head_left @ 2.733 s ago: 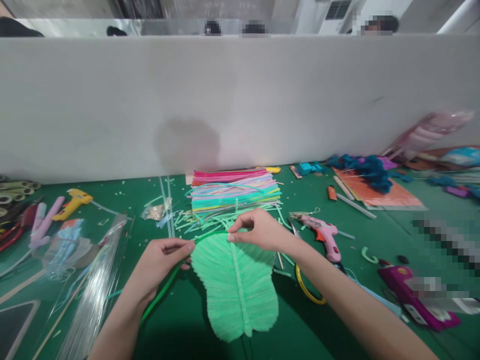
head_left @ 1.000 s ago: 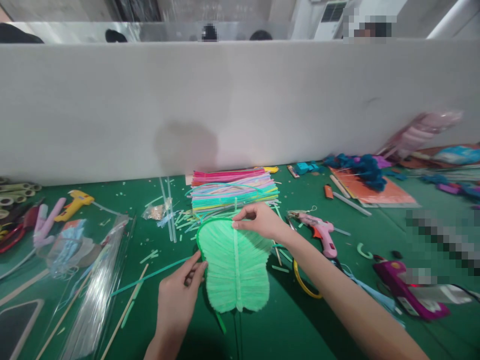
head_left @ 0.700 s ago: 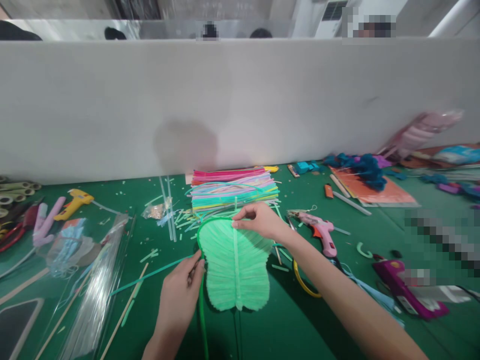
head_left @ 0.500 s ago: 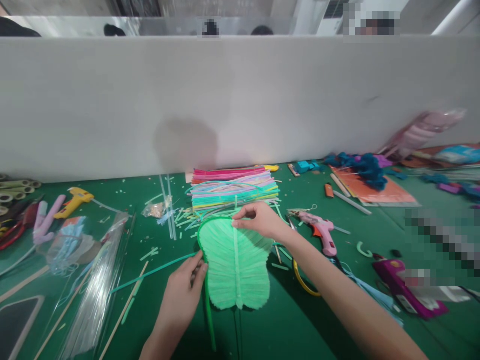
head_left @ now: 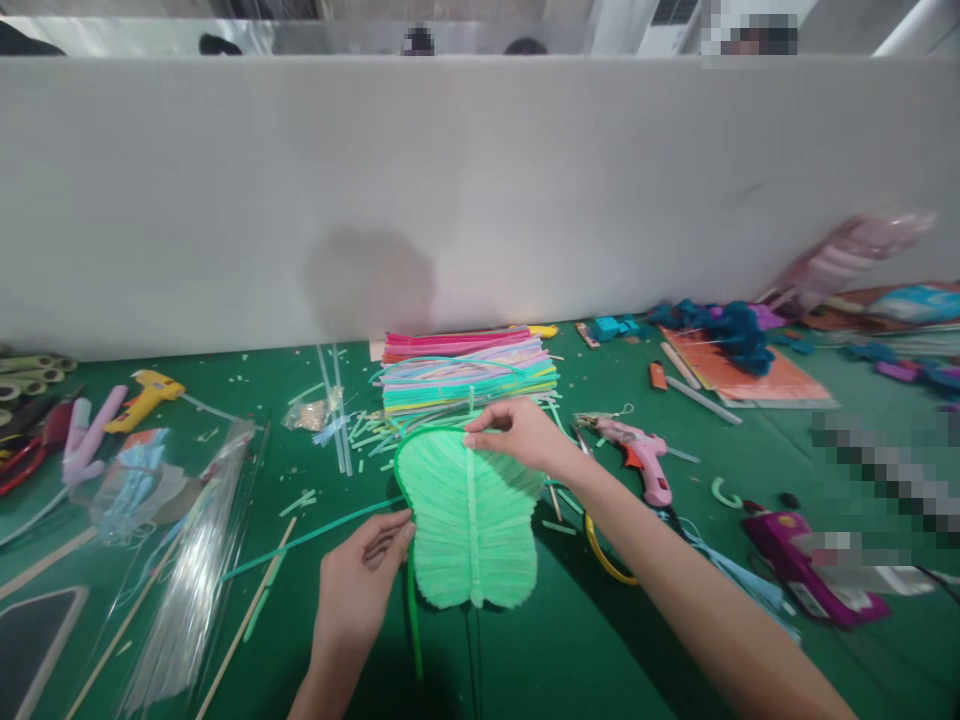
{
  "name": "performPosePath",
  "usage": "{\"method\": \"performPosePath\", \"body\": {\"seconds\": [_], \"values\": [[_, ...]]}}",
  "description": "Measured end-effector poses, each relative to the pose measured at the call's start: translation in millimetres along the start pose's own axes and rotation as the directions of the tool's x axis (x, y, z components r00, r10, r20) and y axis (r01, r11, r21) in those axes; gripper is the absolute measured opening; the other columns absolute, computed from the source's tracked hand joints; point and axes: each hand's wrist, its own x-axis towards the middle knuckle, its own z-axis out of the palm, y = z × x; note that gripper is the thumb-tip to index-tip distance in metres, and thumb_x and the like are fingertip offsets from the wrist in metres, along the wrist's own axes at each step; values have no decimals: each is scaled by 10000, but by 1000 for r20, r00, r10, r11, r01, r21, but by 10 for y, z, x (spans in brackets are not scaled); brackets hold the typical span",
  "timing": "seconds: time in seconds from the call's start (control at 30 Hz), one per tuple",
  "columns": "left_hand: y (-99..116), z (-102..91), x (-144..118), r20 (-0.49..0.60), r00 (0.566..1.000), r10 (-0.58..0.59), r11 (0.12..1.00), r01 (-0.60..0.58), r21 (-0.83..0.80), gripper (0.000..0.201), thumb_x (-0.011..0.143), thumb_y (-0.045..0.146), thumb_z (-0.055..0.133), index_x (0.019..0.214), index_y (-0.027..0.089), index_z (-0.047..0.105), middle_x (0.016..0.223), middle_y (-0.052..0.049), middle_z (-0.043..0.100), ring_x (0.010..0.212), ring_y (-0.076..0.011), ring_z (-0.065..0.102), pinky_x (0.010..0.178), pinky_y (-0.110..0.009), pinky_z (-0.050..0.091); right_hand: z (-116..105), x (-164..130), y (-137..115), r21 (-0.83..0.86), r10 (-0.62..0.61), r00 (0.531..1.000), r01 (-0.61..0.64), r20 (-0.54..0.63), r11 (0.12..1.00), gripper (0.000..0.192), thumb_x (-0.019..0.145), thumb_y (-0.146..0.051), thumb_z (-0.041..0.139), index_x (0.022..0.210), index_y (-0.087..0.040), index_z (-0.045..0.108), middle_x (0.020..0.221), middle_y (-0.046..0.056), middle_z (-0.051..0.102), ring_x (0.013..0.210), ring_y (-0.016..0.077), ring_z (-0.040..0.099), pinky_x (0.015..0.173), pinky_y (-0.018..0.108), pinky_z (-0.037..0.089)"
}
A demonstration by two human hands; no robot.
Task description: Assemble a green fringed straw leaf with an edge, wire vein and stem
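Note:
A light green leaf shape [head_left: 506, 545], made of fuzzy strips with a raised midrib, is held over the table in front of me. Along its upper left edge runs a darker green pipe cleaner [head_left: 415, 625], whose loose end hangs below. My left hand [head_left: 364, 560] pinches that pipe cleaner against the leaf's left edge. At the top of the midrib, my right hand [head_left: 521, 435] has thumb and finger closed on the leaf and the start of the pipe cleaner. Behind it lies a bundle of coloured pipe cleaners [head_left: 465, 365].
A pink glue gun [head_left: 637, 450] and yellow-handled scissors [head_left: 600, 555] lie at the right, near a purple-magenta device [head_left: 810, 570]. On the left are a yellow glue gun [head_left: 150, 398], clear plastic sleeves [head_left: 191, 600], and wooden sticks [head_left: 247, 615]. A white partition [head_left: 480, 200] stands behind.
My left hand has shifted slightly along the leaf's left edge, and its fingers are straighter. The right hand keeps its pinch at the top. The whole view has shifted slightly.

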Motion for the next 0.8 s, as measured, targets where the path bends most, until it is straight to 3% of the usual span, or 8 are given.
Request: {"method": "performPosePath", "body": {"seconds": [0.2,0.4,0.53,0.67,0.8], "values": [[-104,-129,-47,155,978,137,984,-151,89,404,809,360,603,1163,181,677,1096,-67,726,915,-216,711,811,-297,587,-14,-3,10,-1,12,1000,-12,-9,1000,245,643,-362,775,761,-152,729,781,51,733,713,180,654,645,273,482],[-70,-300,-78,346,917,201,928,-291,233,374,841,280,570,1201,221,650,1082,-50,731,910,-195,711,807,-286,584,-5,-23,33,10,19,1000,-19,-8,1000,255,640,-367,778,763,-149,729,798,58,734,724,183,654,656,279,482],[-44,-365,-109,435,865,251,868,-400,294,473,802,243,640,1270,288,584,1088,-20,730,851,-161,712,779,-262,586,-2,-25,53,11,24,1000,-23,-9,1000,240,643,-357,775,762,-153,731,802,61,734,729,188,659,658,285,487],[-47,-377,-121,427,852,301,853,-441,279,559,725,313,748,1260,291,592,1042,-18,744,791,-154,711,740,-253,595,-2,-27,45,18,21,1000,-21,-10,1000,235,644,-359,775,757,-157,728,801,56,736,733,186,663,656,282,492],[-93,-297,-134,294,892,342,875,-417,246,479,694,340,773,1148,222,676,939,-36,762,746,-171,717,701,-264,608,3,-30,30,31,22,1000,-21,-7,999,235,647,-356,774,760,-156,726,801,54,738,743,185,667,667,277,499]]}}
